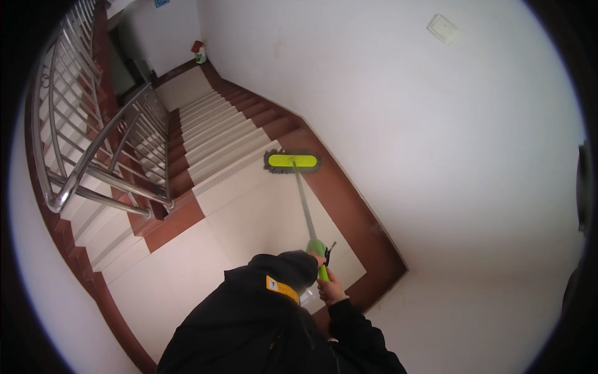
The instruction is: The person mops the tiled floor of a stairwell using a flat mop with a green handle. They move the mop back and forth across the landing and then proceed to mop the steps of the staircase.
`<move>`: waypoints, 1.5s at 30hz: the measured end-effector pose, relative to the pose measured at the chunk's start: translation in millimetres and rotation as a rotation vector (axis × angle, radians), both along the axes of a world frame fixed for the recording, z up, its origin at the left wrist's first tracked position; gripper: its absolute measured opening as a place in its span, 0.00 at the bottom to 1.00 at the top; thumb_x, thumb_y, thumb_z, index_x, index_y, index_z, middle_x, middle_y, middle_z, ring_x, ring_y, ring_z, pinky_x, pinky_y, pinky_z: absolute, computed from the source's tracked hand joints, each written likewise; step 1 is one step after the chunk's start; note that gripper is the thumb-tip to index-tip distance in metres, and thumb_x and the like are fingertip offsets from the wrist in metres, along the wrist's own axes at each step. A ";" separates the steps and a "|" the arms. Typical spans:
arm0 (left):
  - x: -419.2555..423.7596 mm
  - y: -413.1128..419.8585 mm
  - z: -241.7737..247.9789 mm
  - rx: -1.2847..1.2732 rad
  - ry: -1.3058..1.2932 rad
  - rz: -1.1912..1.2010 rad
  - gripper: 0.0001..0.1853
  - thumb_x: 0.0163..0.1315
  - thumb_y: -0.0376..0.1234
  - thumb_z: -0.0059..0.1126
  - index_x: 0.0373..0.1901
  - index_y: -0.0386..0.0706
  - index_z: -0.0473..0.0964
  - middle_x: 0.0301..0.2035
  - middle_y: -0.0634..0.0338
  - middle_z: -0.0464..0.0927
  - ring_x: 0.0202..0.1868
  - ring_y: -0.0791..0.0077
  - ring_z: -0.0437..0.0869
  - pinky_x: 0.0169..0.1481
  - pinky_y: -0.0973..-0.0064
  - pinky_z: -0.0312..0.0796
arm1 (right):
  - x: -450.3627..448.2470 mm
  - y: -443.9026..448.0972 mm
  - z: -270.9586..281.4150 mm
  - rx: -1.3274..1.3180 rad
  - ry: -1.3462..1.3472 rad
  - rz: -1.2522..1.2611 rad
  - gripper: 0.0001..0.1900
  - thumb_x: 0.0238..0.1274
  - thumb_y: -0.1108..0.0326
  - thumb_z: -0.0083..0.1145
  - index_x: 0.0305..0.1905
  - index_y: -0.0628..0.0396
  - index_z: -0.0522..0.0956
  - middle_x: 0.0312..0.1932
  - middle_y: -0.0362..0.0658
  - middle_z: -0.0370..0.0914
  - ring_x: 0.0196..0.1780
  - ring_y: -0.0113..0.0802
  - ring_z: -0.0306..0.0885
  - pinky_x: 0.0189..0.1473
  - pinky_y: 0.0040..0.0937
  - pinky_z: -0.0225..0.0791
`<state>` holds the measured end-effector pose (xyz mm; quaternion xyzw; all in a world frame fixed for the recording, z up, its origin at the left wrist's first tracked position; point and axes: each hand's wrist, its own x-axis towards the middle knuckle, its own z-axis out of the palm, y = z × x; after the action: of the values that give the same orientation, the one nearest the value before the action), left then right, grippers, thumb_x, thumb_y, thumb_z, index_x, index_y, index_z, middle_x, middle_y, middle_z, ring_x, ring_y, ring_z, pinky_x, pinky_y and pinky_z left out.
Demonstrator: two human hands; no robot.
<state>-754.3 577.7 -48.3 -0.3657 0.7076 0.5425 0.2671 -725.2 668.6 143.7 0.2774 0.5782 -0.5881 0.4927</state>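
A flat mop [292,161] with a lime-green plate and a grey fringe lies on the landing at the top of the stairs. It rests partly on the cream tiles and partly on the red-brown border. Its grey pole runs down to a green handle section near my body. My left hand [319,259] is closed round that section, partly hidden by the black sleeve. Just below it, my right hand [331,287] grips the lime-green end of the handle. A small dark rod-like part sticks out beside my left hand.
A flight of cream and red-brown stairs [215,121] leads down to a lower landing, where a red and green-white object [200,52] stands in the corner. Steel railings [112,180] run along the left. A white wall [397,140] with a switch plate [442,29] bounds the right.
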 end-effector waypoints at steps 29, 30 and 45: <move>389.9 128.0 76.6 0.347 -0.302 -0.354 0.20 0.42 0.44 0.60 0.25 0.35 0.75 0.24 0.50 0.76 0.25 0.63 0.77 0.28 0.68 0.69 | 479.9 192.9 178.8 0.392 0.431 0.263 0.27 0.50 0.70 0.56 0.59 0.59 0.66 0.45 0.53 0.77 0.53 0.37 0.74 0.55 0.29 0.64; 395.0 116.8 76.3 0.343 -0.294 -0.332 0.20 0.42 0.44 0.60 0.25 0.35 0.75 0.24 0.50 0.76 0.26 0.63 0.77 0.28 0.68 0.69 | 477.3 185.4 170.3 0.397 0.414 0.306 0.30 0.48 0.72 0.57 0.60 0.60 0.65 0.47 0.53 0.76 0.54 0.37 0.73 0.56 0.29 0.63; 359.3 -154.7 0.0 -0.110 -0.107 -0.052 0.26 0.42 0.42 0.59 0.40 0.30 0.72 0.36 0.43 0.76 0.42 0.57 0.78 0.44 0.66 0.70 | 385.0 -73.8 11.4 0.163 0.589 0.556 0.38 0.42 0.72 0.56 0.65 0.52 0.59 0.48 0.51 0.74 0.50 0.36 0.73 0.52 0.29 0.64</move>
<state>-395.0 423.0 -48.3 -0.3896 0.7303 0.4754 0.2982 -340.2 594.8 155.0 -0.0311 0.7922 -0.4392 0.4227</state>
